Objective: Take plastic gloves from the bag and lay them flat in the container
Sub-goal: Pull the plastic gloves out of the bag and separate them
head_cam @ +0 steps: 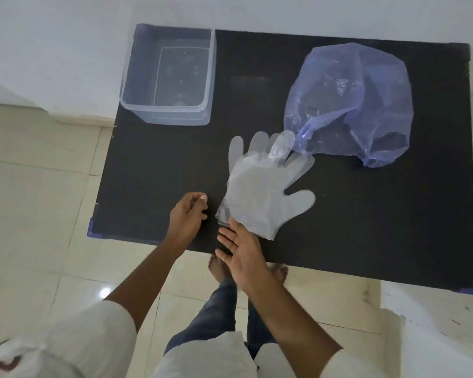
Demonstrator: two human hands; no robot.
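Observation:
A small stack of clear plastic gloves (260, 189) lies flat on the black table, fingers pointing away from me toward the bag. The translucent blue bag (350, 105) rests crumpled at the right rear, its mouth touching the glove fingertips. The clear container (206, 77) stands at the table's far left corner with nothing visible inside. My right hand (242, 249) hovers palm-up, fingers spread, its fingertips at the glove cuffs. My left hand (187, 214) floats just left of the cuffs, fingers loosely curled, holding nothing.
The black table (159, 165) has blue corner caps and stands against a white wall. Its near edge runs just beneath my hands. Pale tiled floor, my feet and my jeans show below it.

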